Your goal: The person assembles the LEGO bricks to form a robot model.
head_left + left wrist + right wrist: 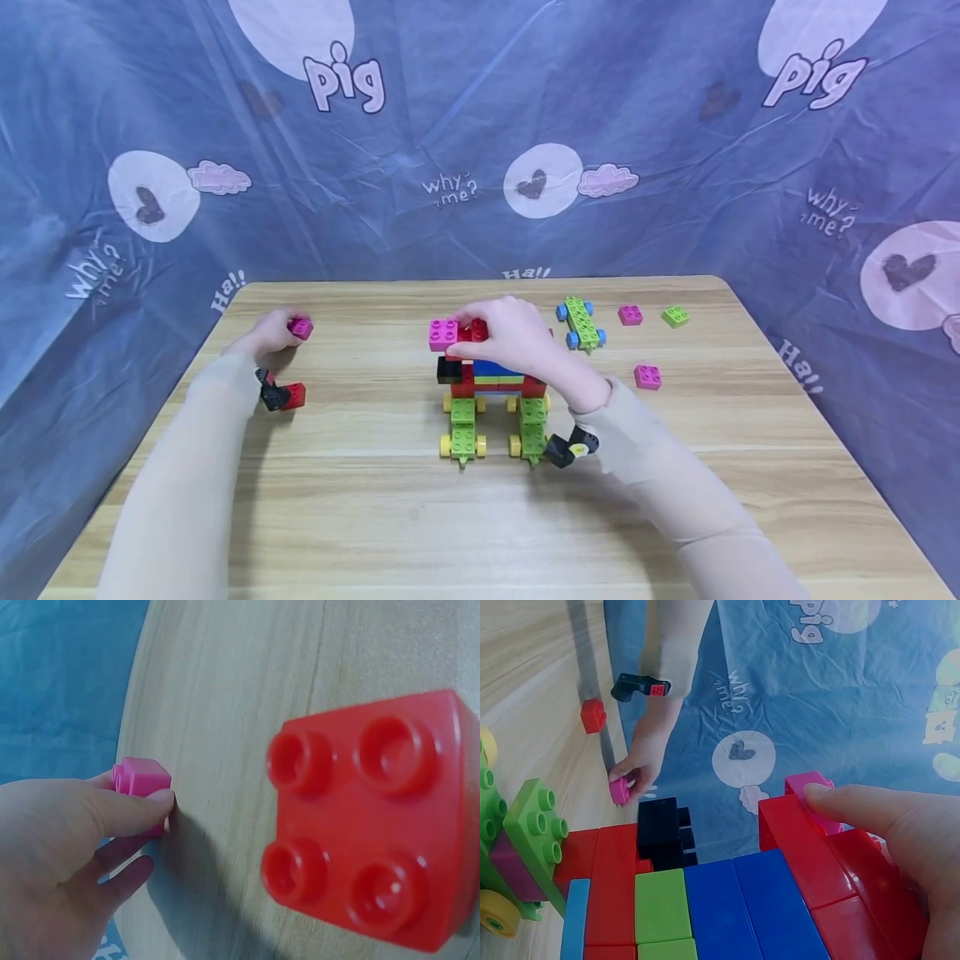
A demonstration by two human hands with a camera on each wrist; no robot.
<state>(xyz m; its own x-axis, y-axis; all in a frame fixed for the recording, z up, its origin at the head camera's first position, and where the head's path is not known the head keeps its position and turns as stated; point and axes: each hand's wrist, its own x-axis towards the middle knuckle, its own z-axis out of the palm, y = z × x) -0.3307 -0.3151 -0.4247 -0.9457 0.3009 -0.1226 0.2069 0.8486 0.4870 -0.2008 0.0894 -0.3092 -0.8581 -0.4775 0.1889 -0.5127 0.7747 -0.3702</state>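
A block model (498, 379) of red, blue, green and black bricks stands mid-table on green wheeled bases (462, 429) with yellow wheels. Over its top left lies my right hand (513, 333), thumb and fingers around a pink brick (443, 335) at the end of the red top bricks. In the right wrist view a fingertip rests on that pink brick (814, 795). Far to the left, my left hand (272, 335) pinches another pink brick (146, 778) between thumb and fingers, close to the tabletop. A red brick (360, 817) lies near that wrist.
Right of the model, a green wheeled base (581, 323) with blue wheels lies at the back. Beside it are two loose pink bricks, one farther back (630, 315) and one nearer (648, 377), plus a green brick (676, 317). A blue printed cloth (480, 233) hangs behind the table.
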